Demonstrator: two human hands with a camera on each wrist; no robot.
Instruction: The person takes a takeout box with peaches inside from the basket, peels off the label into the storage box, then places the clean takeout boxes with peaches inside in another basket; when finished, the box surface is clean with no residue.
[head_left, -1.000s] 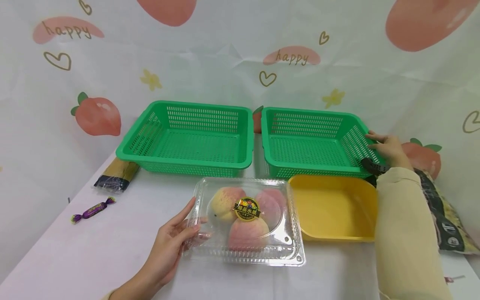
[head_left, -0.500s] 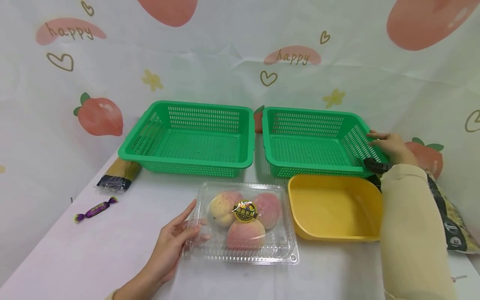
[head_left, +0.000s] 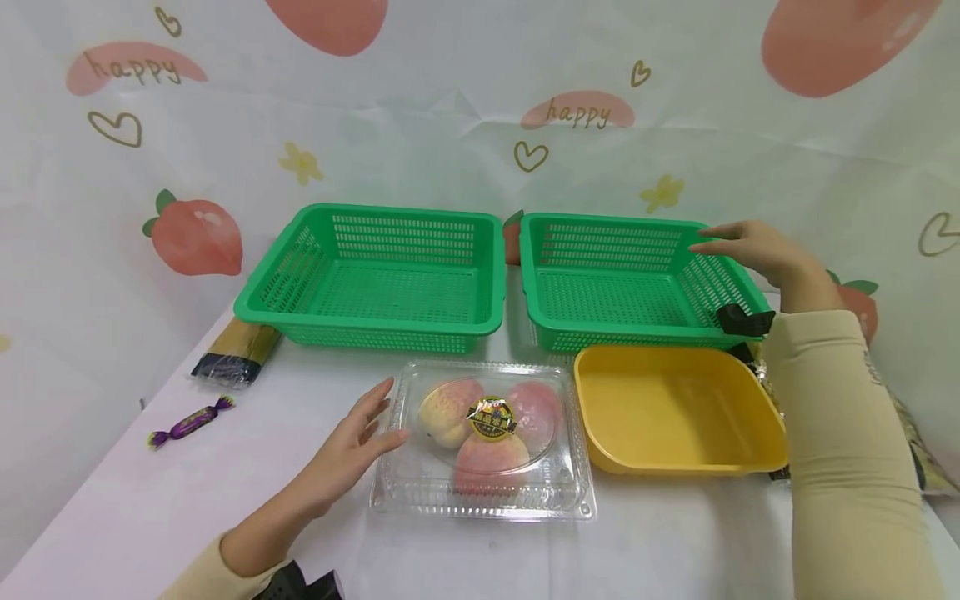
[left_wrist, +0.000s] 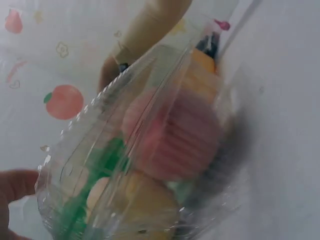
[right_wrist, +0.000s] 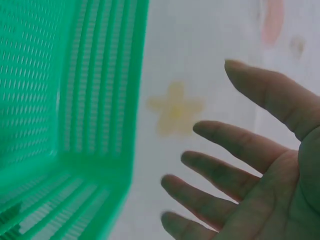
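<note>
Head view shows the clear box (head_left: 547,481) lying flat on the table (head_left: 637,550), just beside the yellow tub (head_left: 675,408), so it seems to need no support. The left hand (head_left: 351,446), relaxed at its left edge, grips nothing; whether it touches, I cannot tell. The right hand (head_left: 772,254), fingers spread, grasps nothing near the right green basket (head_left: 637,336). The box probably keeps the peaches (head_left: 491,467) from rolling.

Evenly lit in the head view, glinting on the box (head_left: 485,443), faintly shadowed below the tub (head_left: 678,408). Dimmer in both wrist views: blurred at left, soft on the flower (right_wrist: 176,110) at right.
</note>
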